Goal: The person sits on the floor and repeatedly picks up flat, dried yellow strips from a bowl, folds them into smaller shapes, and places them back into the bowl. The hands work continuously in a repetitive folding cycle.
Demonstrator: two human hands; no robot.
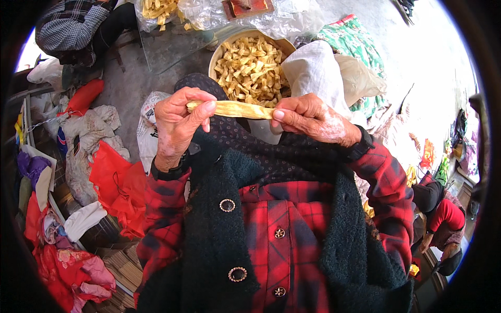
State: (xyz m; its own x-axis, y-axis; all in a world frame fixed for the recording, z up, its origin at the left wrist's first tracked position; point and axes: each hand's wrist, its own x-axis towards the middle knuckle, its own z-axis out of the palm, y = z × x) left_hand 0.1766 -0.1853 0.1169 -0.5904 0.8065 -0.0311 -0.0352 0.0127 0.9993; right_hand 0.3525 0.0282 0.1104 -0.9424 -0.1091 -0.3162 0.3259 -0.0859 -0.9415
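A flat, pale yellow pleated strip (242, 109), perhaps of bean curd skin, is stretched nearly level between my hands above my lap. My left hand (184, 117) pinches one end between thumb and fingers. At the other end, my right hand (313, 119) grips it with the thumb on top and the fingers curled. Just beyond the strip stands a round basin (214, 64), heaped with yellow knotted pieces (250, 66) of similar colour. Its near rim is partly hidden by my hands and knee.
Past the basin, clear plastic sheeting (289, 17) bears a red block (250, 7) and more yellow strips (158, 9). White cloth (313, 70) and green patterned fabric (354, 47) lie right. Red bags (117, 184) lie left. Other people sit at upper left (76, 33) and lower right (446, 219).
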